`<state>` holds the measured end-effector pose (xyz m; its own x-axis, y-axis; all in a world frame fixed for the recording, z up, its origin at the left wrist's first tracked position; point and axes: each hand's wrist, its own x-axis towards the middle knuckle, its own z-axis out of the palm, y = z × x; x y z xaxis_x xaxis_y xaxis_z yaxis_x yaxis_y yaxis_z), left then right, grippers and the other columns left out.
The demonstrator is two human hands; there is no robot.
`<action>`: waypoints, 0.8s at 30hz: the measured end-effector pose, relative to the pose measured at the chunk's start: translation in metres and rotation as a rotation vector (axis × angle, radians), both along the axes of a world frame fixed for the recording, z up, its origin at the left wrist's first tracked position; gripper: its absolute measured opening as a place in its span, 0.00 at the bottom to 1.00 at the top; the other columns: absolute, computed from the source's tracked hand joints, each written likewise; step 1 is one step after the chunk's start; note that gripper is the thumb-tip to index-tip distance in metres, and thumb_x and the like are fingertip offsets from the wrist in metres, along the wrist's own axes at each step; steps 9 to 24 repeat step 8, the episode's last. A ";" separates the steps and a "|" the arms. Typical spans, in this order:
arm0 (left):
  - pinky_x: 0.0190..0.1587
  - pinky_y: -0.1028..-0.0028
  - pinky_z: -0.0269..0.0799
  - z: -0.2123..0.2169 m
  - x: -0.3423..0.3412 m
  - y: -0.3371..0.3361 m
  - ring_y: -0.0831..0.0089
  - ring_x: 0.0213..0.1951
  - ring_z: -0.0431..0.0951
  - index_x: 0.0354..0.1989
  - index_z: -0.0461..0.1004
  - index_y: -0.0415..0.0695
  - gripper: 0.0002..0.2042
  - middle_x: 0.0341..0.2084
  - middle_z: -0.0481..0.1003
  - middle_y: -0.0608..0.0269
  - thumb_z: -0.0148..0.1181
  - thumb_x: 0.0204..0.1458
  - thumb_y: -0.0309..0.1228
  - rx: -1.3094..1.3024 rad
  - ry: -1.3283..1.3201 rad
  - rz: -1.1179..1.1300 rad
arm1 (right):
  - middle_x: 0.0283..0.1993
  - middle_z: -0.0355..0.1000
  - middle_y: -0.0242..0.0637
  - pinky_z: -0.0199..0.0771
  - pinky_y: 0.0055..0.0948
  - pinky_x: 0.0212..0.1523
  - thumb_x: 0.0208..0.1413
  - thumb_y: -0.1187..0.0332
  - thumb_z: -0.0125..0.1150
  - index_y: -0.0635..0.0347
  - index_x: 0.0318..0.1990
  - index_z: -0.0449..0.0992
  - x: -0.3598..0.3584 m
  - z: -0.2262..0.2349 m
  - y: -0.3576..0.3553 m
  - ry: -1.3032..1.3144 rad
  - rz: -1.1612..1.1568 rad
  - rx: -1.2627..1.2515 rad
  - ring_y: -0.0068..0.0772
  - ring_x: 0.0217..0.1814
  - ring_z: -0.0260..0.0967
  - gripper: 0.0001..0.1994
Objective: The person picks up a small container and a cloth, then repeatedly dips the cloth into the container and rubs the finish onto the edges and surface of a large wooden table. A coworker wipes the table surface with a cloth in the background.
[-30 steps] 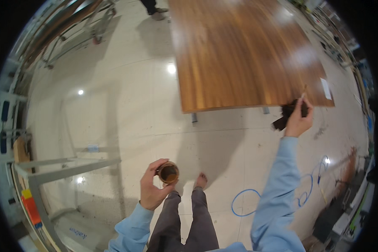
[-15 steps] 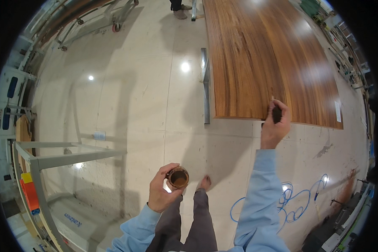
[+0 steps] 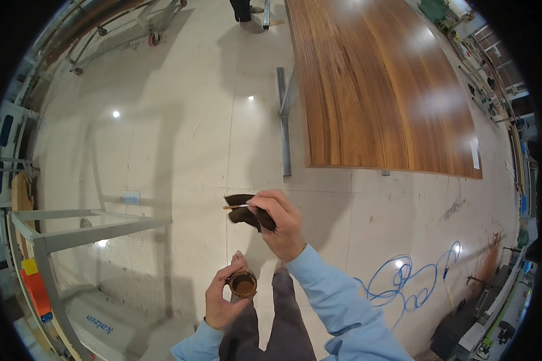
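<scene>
My left hand (image 3: 221, 304) is closed round a small open jar (image 3: 243, 284) with brown liquid inside, held upright above my legs. A little above and to the right of it, my right hand (image 3: 280, 222) grips a dark cloth (image 3: 244, 215) together with a thin light-tipped stick (image 3: 235, 207), perhaps a fine brush; its tip points left. Both lie between thumb and fingers, and the palm is hidden. At upper right is a large wood-grain panel (image 3: 367, 102) with a glossy brown surface, apart from both hands.
Under the panel stands a metal support (image 3: 285, 132). A grey metal frame (image 3: 102, 231) is at left. Blue hose (image 3: 397, 289) lies coiled on the floor at right. Another person's feet (image 3: 251, 24) show at the top. A wheeled rack (image 3: 153, 39) stands at upper left.
My right hand has left the panel's near edge and moved left and down, bringing the cloth and stick near the jar. The jar has shifted slightly left and down in view.
</scene>
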<state>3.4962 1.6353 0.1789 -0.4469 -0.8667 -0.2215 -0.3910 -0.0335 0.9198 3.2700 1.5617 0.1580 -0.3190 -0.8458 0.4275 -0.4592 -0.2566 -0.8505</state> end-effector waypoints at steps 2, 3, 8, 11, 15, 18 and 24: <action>0.61 0.68 0.76 -0.001 0.004 0.005 0.65 0.56 0.81 0.61 0.73 0.40 0.32 0.56 0.78 0.55 0.76 0.43 0.21 0.020 0.004 -0.008 | 0.48 0.76 0.41 0.80 0.38 0.43 0.45 0.85 0.68 0.61 0.48 0.79 -0.013 -0.004 0.013 0.111 0.032 -0.023 0.46 0.46 0.77 0.20; 0.61 0.68 0.76 -0.002 0.005 0.006 0.65 0.56 0.81 0.61 0.73 0.40 0.32 0.56 0.78 0.55 0.76 0.43 0.21 0.027 0.018 -0.010 | 0.48 0.76 0.41 0.81 0.38 0.43 0.46 0.84 0.69 0.61 0.48 0.79 -0.022 -0.005 0.015 0.229 0.063 -0.035 0.46 0.46 0.78 0.19; 0.63 0.67 0.75 -0.002 0.003 0.004 0.64 0.57 0.80 0.62 0.73 0.40 0.32 0.58 0.78 0.54 0.76 0.45 0.22 0.011 0.037 -0.008 | 0.51 0.76 0.41 0.83 0.36 0.44 0.46 0.79 0.68 0.60 0.49 0.80 -0.083 -0.001 -0.005 0.712 0.154 -0.248 0.48 0.48 0.78 0.19; 0.63 0.67 0.75 -0.002 0.003 0.004 0.64 0.57 0.80 0.62 0.73 0.40 0.32 0.58 0.78 0.54 0.76 0.45 0.22 0.011 0.037 -0.008 | 0.51 0.76 0.41 0.83 0.36 0.44 0.46 0.79 0.68 0.60 0.49 0.80 -0.083 -0.001 -0.005 0.712 0.154 -0.248 0.48 0.48 0.78 0.19; 0.63 0.67 0.75 -0.002 0.003 0.004 0.64 0.57 0.80 0.62 0.73 0.40 0.32 0.58 0.78 0.54 0.76 0.45 0.22 0.011 0.037 -0.008 | 0.51 0.76 0.41 0.83 0.36 0.44 0.46 0.79 0.68 0.60 0.49 0.80 -0.083 -0.001 -0.005 0.712 0.154 -0.248 0.48 0.48 0.78 0.19; 0.63 0.67 0.75 -0.002 0.003 0.004 0.64 0.57 0.80 0.62 0.73 0.40 0.32 0.58 0.78 0.54 0.76 0.45 0.22 0.011 0.037 -0.008 | 0.51 0.76 0.41 0.83 0.36 0.44 0.46 0.79 0.68 0.60 0.49 0.80 -0.083 -0.001 -0.005 0.712 0.154 -0.248 0.48 0.48 0.78 0.19; 0.63 0.67 0.75 -0.002 0.003 0.004 0.64 0.57 0.80 0.62 0.73 0.40 0.32 0.58 0.78 0.54 0.76 0.45 0.22 0.011 0.037 -0.008 | 0.51 0.76 0.41 0.83 0.36 0.44 0.46 0.79 0.68 0.60 0.49 0.80 -0.083 -0.001 -0.005 0.712 0.154 -0.248 0.48 0.48 0.78 0.19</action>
